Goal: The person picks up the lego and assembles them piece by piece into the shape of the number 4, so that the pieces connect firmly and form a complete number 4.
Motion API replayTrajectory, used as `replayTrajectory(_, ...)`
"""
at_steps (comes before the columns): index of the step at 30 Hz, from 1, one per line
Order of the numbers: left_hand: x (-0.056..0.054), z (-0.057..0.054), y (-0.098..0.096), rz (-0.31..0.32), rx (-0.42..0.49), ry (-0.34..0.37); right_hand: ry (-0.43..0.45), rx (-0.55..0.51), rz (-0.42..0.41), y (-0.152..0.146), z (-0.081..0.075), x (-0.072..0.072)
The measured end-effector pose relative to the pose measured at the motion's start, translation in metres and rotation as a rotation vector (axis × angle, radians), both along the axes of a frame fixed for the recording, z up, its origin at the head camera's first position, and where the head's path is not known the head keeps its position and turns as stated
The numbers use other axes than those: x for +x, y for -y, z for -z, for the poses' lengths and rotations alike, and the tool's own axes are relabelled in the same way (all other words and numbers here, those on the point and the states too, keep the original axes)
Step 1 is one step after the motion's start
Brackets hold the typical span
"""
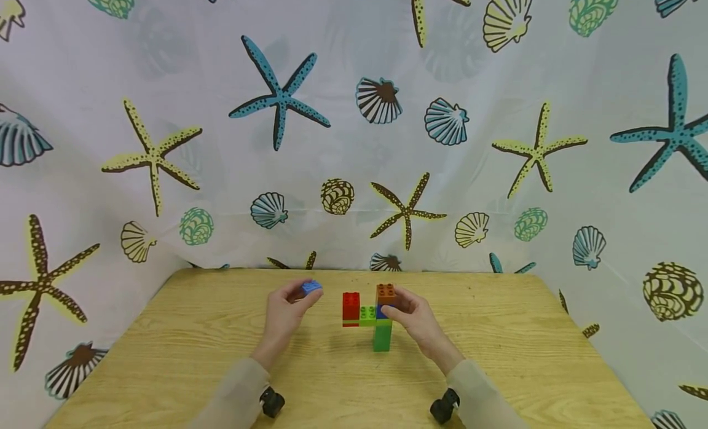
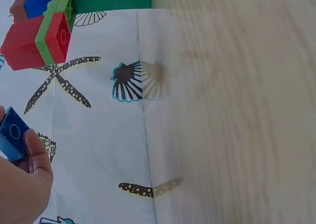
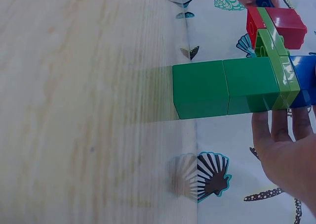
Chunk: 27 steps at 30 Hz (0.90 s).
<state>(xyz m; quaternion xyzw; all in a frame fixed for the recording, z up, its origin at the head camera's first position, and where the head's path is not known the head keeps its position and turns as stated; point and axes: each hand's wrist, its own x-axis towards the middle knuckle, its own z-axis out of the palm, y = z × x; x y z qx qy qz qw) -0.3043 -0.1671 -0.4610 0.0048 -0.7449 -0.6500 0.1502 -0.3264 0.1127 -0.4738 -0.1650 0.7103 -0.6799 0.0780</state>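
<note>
My left hand [image 1: 284, 312] pinches a small blue brick [image 1: 311, 286] between thumb and fingers, to the left of a brick model. That model has a dark green column [image 1: 382, 338] of two stacked bricks, with a long light green brick [image 1: 367, 322] across its top. Red bricks [image 1: 351, 305] sit above and below the light green brick's left end. Over the column come a blue brick [image 3: 302, 78] and, topmost, a brown brick [image 1: 385, 291]. My right hand [image 1: 416, 324] grips the model around the blue and brown bricks, fingers behind, thumb in front.
The model and both hands are over a wooden table [image 1: 210, 330]. A white curtain [image 1: 343, 146] printed with starfish and shells hangs behind the table's far edge and along both sides. Small black devices [image 1: 272, 402] show at both wrists.
</note>
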Motion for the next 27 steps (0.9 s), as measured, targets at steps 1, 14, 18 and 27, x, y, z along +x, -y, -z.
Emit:
replayTrajectory(1, 0.001, -0.001, -0.003, 0.002, 0.005, -0.018, -0.002, 0.0, 0.0, 0.0, 0.0, 0.0)
replayTrajectory(14, 0.012, 0.0, -0.038, 0.099, 0.055, -0.151, -0.026, -0.008, -0.028, -0.001, 0.001, 0.001)
replayTrajectory(18, 0.012, -0.002, -0.043, 0.142, 0.072, -0.138, -0.03, -0.011, -0.027, -0.001, 0.001, 0.0)
replayTrajectory(27, 0.011, -0.003, -0.047, 0.189, 0.062, -0.132, -0.025, -0.011, -0.012, 0.0, 0.002, 0.0)
